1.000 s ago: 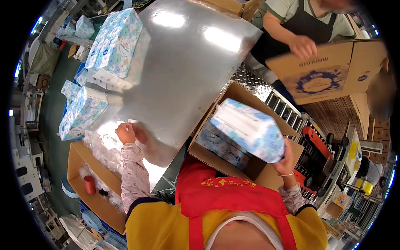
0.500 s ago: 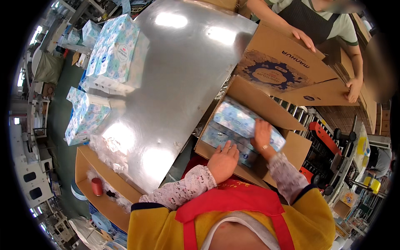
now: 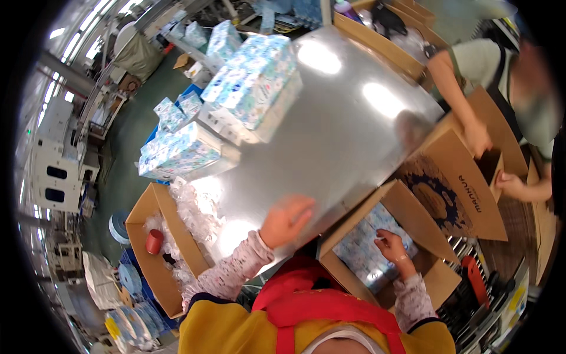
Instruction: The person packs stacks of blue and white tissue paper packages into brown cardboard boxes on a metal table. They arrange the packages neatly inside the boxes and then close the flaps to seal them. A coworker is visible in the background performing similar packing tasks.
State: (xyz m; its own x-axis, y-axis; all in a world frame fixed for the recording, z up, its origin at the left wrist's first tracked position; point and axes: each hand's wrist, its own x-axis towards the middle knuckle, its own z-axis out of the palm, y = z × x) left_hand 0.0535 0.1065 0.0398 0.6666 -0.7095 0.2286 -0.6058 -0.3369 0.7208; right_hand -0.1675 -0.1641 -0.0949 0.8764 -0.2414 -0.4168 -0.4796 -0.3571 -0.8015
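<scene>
My right hand (image 3: 390,242) reaches down into an open cardboard box (image 3: 349,278) and rests on the blue-and-white tissue packs (image 3: 361,251) packed inside it. My left hand (image 3: 287,219) hovers blurred over the near edge of the shiny metal table (image 3: 342,130), fingers apart, holding nothing. More blue tissue packs are stacked on the table's far left side (image 3: 256,79) and at its left edge (image 3: 177,150).
Across the table a person in a green shirt and dark apron handles a large cardboard box (image 3: 466,177) with both hands. An open box (image 3: 147,236) to my left holds clear plastic wrap and a red cup (image 3: 154,241). Rollers lie at lower right.
My left hand has left the box and moved left over the table edge. My right hand stays on the packs. The other person's box has turned and come down toward the right.
</scene>
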